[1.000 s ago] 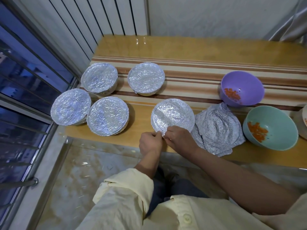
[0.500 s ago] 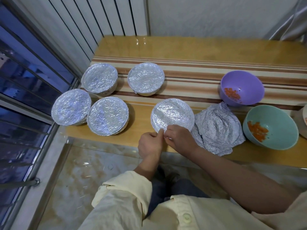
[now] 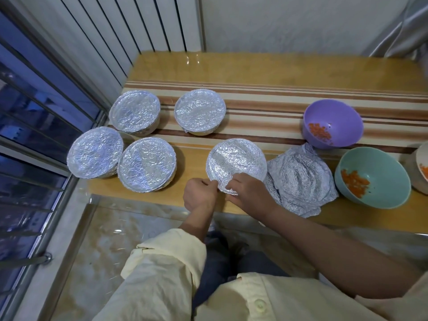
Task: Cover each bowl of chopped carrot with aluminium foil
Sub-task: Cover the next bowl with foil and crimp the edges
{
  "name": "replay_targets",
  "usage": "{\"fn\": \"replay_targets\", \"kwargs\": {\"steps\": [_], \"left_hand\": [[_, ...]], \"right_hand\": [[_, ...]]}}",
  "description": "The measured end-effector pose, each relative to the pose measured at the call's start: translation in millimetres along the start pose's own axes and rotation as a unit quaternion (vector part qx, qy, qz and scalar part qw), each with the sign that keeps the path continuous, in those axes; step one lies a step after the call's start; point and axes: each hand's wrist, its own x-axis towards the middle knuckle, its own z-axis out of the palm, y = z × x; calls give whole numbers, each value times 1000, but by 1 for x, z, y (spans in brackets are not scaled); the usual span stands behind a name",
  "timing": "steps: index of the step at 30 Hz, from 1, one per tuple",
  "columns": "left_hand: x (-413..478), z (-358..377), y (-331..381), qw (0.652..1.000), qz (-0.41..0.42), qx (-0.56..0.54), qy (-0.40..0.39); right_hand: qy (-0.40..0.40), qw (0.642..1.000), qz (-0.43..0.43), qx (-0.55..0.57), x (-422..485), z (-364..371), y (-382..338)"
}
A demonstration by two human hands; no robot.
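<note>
A foil-covered bowl (image 3: 236,162) stands near the table's front edge. My left hand (image 3: 200,194) and my right hand (image 3: 249,193) both pinch the foil at its near rim, fingers curled over the edge. Several more foil-covered bowls (image 3: 146,166) sit to the left. A crumpled stack of loose foil sheets (image 3: 301,181) lies just right of my hands. A purple bowl (image 3: 333,122) and a teal bowl (image 3: 372,177) stand uncovered on the right, each with chopped carrot inside.
The wooden table (image 3: 254,70) has a striped runner (image 3: 266,105) across its middle. Another uncovered bowl (image 3: 422,167) is cut off at the right edge. A barred window (image 3: 34,126) runs along the left and a wall closes the back.
Both hands have shifted slightly along the near rim of the bowl, still working the foil edge. Nothing else has moved.
</note>
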Motion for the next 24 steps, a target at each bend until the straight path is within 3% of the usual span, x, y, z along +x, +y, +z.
{"fn": "replay_targets", "kwargs": {"steps": [9, 17, 24], "left_hand": [[-12, 14, -8, 998, -13, -56, 6], [-10, 16, -10, 994, -46, -100, -22], [-20, 16, -11, 996, -25, -77, -27]], "right_hand": [[13, 999, -46, -25, 3, -1, -3], [3, 999, -29, -22, 4, 2, -1], [4, 999, -30, -28, 1, 1, -3]]}}
